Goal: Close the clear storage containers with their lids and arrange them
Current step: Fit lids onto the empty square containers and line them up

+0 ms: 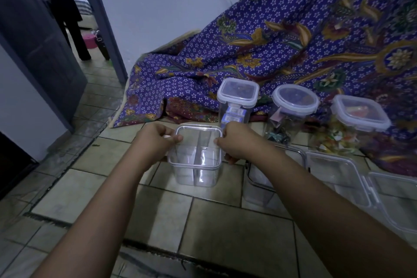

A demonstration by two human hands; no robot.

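Observation:
A clear square container (195, 171) stands on the tiled floor in the middle of the view. A clear lid (198, 135) rests tilted over its top, higher at the far edge. My left hand (155, 140) pinches the lid's left edge and my right hand (237, 142) pinches its right edge, fingers reaching down the container's side. Behind stand three closed containers: a tall square one (237, 99), a round one (293, 106) and a square one (358, 119), each with contents. More clear containers and lids (338, 174) lie at the right, partly hidden by my right arm.
A purple patterned cloth (293, 40) drapes over something along the wall behind the containers. A grey open door (40, 40) and doorway are at the left, with a pink tub (90, 40) beyond. The tiled floor (214, 228) spreads toward me.

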